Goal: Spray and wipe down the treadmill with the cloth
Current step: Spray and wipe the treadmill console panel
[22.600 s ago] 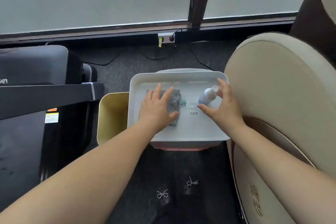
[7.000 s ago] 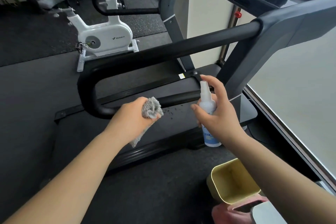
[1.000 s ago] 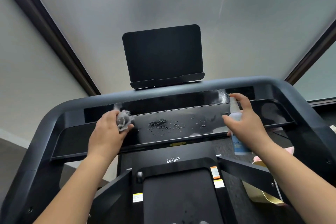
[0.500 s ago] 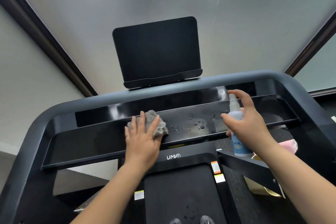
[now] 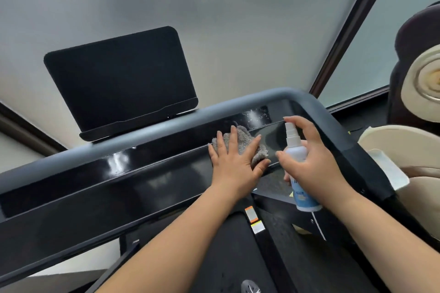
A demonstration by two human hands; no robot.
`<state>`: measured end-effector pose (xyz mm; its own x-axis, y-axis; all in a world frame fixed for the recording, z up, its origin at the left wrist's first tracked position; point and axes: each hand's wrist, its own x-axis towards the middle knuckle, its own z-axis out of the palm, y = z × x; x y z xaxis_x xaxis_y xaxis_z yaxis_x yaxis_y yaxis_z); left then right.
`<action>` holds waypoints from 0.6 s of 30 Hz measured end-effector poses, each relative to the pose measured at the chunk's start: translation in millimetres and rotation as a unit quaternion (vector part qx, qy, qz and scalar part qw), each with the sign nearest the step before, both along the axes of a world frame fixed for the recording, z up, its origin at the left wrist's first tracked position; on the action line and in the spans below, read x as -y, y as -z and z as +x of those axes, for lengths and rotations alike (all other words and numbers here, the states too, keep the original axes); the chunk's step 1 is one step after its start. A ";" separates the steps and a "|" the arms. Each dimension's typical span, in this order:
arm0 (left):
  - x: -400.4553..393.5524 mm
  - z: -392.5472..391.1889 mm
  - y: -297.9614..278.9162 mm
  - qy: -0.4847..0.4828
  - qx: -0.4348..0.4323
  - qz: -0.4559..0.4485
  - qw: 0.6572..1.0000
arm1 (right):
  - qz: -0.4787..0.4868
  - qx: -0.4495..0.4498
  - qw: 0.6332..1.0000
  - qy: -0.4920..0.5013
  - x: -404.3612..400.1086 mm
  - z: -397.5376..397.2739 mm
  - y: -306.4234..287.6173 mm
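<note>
L hand (image 5: pixel 234 164), fingers flat, presses grey cloth (image 5: pixel 245 144) on treadmill console (image 5: pixel 142 173), frame centre. R hand (image 5: pixel 314 162) grips spray bottle (image 5: pixel 298 169) just right of cloth.

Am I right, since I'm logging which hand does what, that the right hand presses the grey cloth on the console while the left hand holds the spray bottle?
Not quite: the hands are swapped. In the head view the left hand presses the grey cloth on the console, and the right hand holds the spray bottle.
</note>
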<state>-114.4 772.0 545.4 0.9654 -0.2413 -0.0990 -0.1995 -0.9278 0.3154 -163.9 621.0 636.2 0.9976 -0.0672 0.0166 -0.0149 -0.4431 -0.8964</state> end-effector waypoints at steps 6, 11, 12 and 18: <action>61.1 23.6 -3.5 0.062 -0.010 0.004 0.998 | 0.020 0.011 1.000 0.019 26.1 -5.5 -1.9; 85.9 32.9 -5.0 0.146 0.006 0.072 0.987 | 0.019 0.008 1.000 0.019 34.0 -8.9 -2.4; 86.2 33.6 -5.1 0.155 0.009 0.084 0.984 | 0.022 0.009 1.000 0.018 34.7 -9.7 -1.6; 58.7 25.3 0.8 0.125 0.022 0.077 0.989 | 0.017 0.014 1.000 0.000 27.9 -10.2 0.1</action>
<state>-89.1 713.2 544.6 0.8818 -0.4579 -0.1130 -0.4387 -0.8843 0.1599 -174.1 593.1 636.1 0.9968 -0.0680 0.0415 0.0099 -0.4120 -0.9111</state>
